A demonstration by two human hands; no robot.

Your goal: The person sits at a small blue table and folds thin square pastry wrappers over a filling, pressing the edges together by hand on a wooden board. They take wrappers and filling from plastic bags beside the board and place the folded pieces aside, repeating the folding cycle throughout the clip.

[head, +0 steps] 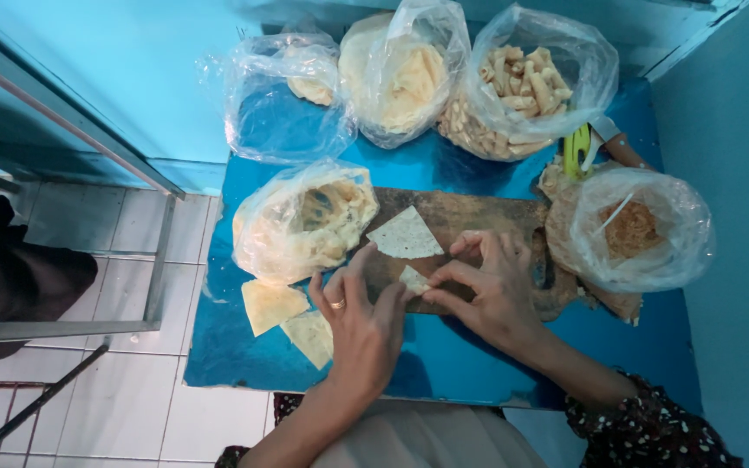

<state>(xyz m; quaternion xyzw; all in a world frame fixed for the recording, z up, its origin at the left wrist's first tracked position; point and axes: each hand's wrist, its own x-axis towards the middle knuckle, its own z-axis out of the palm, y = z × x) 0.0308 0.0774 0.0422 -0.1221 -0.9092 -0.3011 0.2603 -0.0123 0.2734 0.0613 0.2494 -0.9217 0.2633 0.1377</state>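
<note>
Both my hands pinch a small pale folded wrapper piece (413,279) over a dark wooden board (478,217). My left hand (361,325), with a ring on one finger, grips it from the left. My right hand (489,290) holds it from the right with fingertips. A flat triangular wrapper (404,234) with dark specks lies on the board just above them. Two more triangular wrappers (270,303) (312,336) lie on the blue table (444,355), left of my left hand.
Clear plastic bags ring the board: one with thin sheets (305,221) at left, a nearly empty one (283,100), one with round sheets (400,78), one with rolled pieces (522,82), one with brown filling (630,230). A green-handled tool (576,149) lies at right. Tiled floor lies left.
</note>
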